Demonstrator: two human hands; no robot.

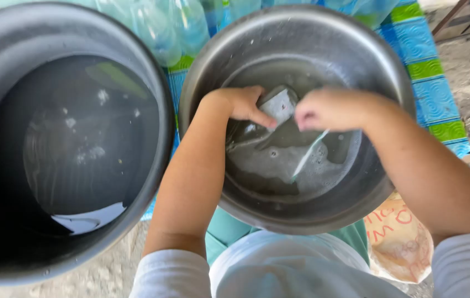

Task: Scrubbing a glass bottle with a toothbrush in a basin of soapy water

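Head view: black tub [3, 72] beside basin [389, 72].

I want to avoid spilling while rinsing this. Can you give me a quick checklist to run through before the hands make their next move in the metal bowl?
1. Left hand has a hold on the grey piece: ok, thumb and fingers are on its edge.
2. Right hand has a hold on the same piece: cannot tell, the fingers are curled and hide the contact.
3. Water level in the metal bowl is low enough: ok, shallow cloudy water lies well below the rim.
4. Bowl sits steady: cannot tell, its base is hidden.
5. Black tub is apart from the hands: ok, it stands beside the bowl, holding water.
6. Thin white strip in the water is free of the hands: cannot tell.
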